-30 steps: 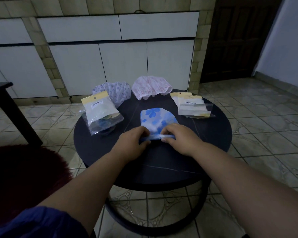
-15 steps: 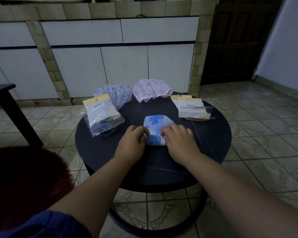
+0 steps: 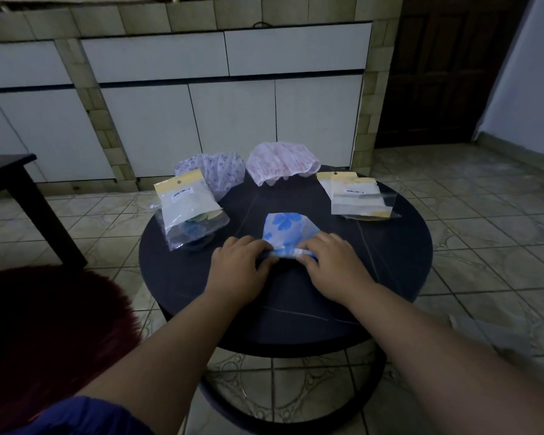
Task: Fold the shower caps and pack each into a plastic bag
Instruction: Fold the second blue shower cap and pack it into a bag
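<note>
A blue-flowered shower cap (image 3: 285,229) lies partly folded in the middle of the round dark table (image 3: 390,265). My left hand (image 3: 241,262) and my right hand (image 3: 333,262) both pinch its rolled near edge, one at each end. At the table's left a clear plastic bag (image 3: 189,211) with a yellow header holds a packed cap. A small stack of flat plastic bags (image 3: 355,196) lies at the right. A purple-patterned cap (image 3: 220,171) and a pink cap (image 3: 280,163) sit unfolded at the far edge.
White cabinet doors (image 3: 233,120) run behind the table. A dark side table (image 3: 10,171) stands at the left and a dark red furry seat (image 3: 44,334) is near my left arm. Tiled floor (image 3: 484,230) surrounds the table; a dark wooden door (image 3: 453,73) is far right.
Both hands have kept hold of the blue cap. Its near edge is again rolled into a thin strip between them, and more of the flat cap shows beyond the fingers.
</note>
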